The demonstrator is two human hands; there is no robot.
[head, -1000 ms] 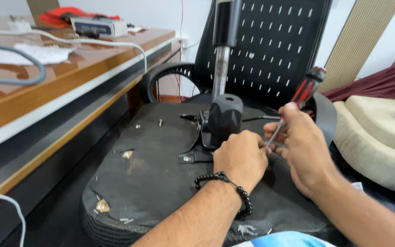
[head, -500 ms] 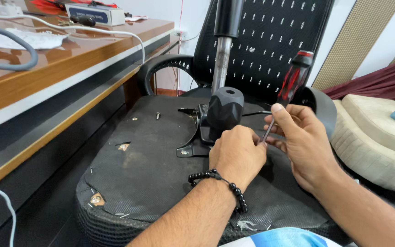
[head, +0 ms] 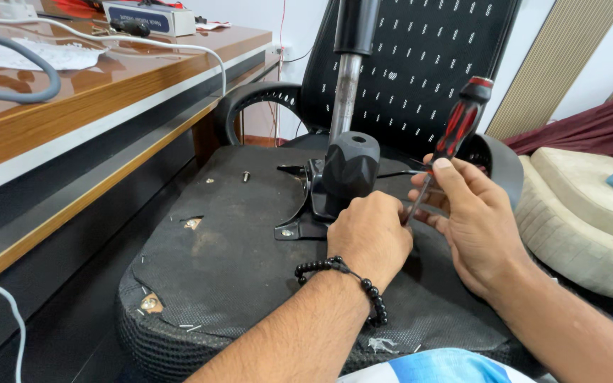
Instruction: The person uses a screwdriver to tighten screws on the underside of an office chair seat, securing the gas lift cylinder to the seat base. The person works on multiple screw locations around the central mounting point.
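Screwdriver in right hand | left hand beside, on mechanism

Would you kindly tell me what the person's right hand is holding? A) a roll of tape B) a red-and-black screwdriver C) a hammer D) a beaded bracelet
B: the right hand grips a screwdriver with a red-and-black handle, its shaft angled down toward the chair mechanism.
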